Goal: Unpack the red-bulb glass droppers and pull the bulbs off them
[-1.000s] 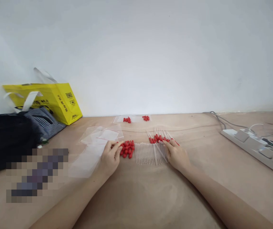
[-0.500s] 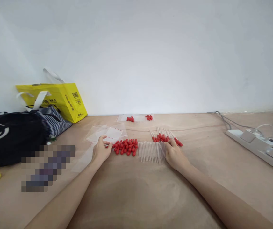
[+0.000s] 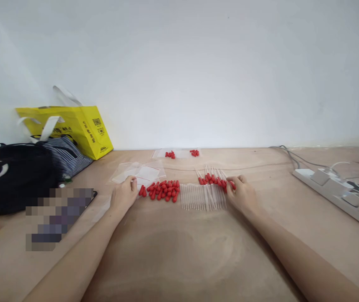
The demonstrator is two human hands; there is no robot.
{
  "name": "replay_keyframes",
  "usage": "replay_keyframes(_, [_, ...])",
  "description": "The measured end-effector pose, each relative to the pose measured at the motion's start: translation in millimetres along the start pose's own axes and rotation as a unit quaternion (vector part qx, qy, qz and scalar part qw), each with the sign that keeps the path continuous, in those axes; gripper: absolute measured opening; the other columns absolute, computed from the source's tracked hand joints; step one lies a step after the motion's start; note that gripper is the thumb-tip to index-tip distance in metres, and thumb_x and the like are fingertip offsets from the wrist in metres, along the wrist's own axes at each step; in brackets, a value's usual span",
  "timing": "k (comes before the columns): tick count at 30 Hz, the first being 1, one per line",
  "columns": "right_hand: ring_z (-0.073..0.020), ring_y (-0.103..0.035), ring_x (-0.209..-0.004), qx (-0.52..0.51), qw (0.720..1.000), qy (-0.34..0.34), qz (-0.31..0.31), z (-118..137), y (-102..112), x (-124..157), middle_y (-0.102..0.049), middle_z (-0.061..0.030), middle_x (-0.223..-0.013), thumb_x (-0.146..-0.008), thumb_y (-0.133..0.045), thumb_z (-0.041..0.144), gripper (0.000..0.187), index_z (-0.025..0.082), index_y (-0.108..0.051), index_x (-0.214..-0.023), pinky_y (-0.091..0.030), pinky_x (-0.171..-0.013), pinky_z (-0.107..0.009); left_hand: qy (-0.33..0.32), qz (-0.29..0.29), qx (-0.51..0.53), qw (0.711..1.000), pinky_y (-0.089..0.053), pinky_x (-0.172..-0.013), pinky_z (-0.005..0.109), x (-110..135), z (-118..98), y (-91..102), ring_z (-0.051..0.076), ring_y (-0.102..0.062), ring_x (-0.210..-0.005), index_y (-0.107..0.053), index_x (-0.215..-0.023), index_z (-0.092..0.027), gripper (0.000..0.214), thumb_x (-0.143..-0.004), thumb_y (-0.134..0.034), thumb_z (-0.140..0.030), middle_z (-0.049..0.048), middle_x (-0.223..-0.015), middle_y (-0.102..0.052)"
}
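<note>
My left hand (image 3: 123,196) hovers over clear plastic bags (image 3: 146,173), its fingers curled together; whatever they may hold is hidden. Just to its right lies a pile of loose red rubber bulbs (image 3: 166,191), two of them set slightly apart. Clear thin tubes (image 3: 201,197) lie side by side in a row right of the pile. Behind that row are droppers (image 3: 211,178) with red bulbs on their near ends and pale tips pointing away. My right hand (image 3: 244,196) has its fingers closed around the red bulb of a dropper at the right end of that group.
Against the wall sits a clear bag (image 3: 182,154) with red bulbs and tubes inside. Yellow (image 3: 99,134), striped (image 3: 68,157) and black bags (image 3: 16,180) stand at left, near a blurred-out dark object (image 3: 61,220). A white power strip (image 3: 339,197) with cables is at right.
My right hand has moved from the right end of the tube row up to the red-bulbed droppers. My left hand has drawn back leftward from the red bulbs and its fingers have curled in.
</note>
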State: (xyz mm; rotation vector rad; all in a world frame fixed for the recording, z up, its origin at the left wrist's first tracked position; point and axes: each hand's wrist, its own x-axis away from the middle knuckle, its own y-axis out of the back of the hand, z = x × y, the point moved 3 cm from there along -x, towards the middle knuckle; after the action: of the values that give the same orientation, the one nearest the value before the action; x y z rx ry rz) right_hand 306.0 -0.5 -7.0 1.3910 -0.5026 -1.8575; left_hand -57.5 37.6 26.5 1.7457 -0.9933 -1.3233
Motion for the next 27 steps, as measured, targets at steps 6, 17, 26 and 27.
replay_keyframes(6, [-0.0140, -0.053, -0.062, 0.025, 0.994, -0.092, 0.052, -23, 9, -4, -0.057, -0.0027, -0.079, -0.077, -0.046, 0.028, 0.020, 0.022, -0.063, -0.083, -0.032, -0.050, -0.023, -0.166, -0.184, 0.033, 0.968, -0.040, -0.056, 0.024, 29, -37, 11.2, 0.017, -0.061, -0.067, -0.059, -0.094, -0.019, 0.024, -0.082, -0.039, -0.026, 0.0030, -0.089, -0.067])
replay_keyframes(17, [-0.0171, -0.055, -0.066, 0.007, 0.979, -0.121, 0.161, -21, 7, -11, -0.062, -0.0025, -0.074, -0.067, -0.052, 0.055, 0.036, 0.021, -0.060, -0.074, -0.031, -0.051, -0.023, -0.440, -0.111, 0.140, 0.880, -0.037, -0.044, 0.021, 88, -104, -12.1, 0.010, -0.051, -0.044, -0.058, -0.081, -0.019, 0.015, -0.080, -0.043, -0.021, -0.0027, -0.058, -0.060])
replay_keyframes(26, [-0.0169, -0.054, -0.059, -0.025, 0.976, -0.169, 0.137, -20, 10, -9, -0.062, -0.0036, -0.065, -0.073, -0.048, 0.049, 0.033, 0.020, -0.061, -0.065, -0.028, -0.048, -0.024, -0.423, -0.094, 0.160, 0.887, -0.037, -0.051, 0.022, 85, -102, -11.1, 0.010, -0.051, -0.052, -0.058, -0.074, -0.018, 0.016, -0.080, -0.043, -0.019, -0.0014, -0.058, -0.058])
replay_keyframes(27, [-0.0161, -0.053, -0.057, -0.054, 0.974, -0.184, 0.119, -18, 11, -7, -0.062, -0.0034, -0.064, -0.073, -0.048, 0.050, 0.034, 0.020, -0.062, -0.066, -0.029, -0.047, -0.024, -0.418, -0.101, 0.156, 0.889, -0.038, -0.053, 0.023, 84, -103, -10.0, 0.012, -0.051, -0.056, -0.058, -0.073, -0.018, 0.016, -0.079, -0.044, -0.020, -0.0006, -0.060, -0.058])
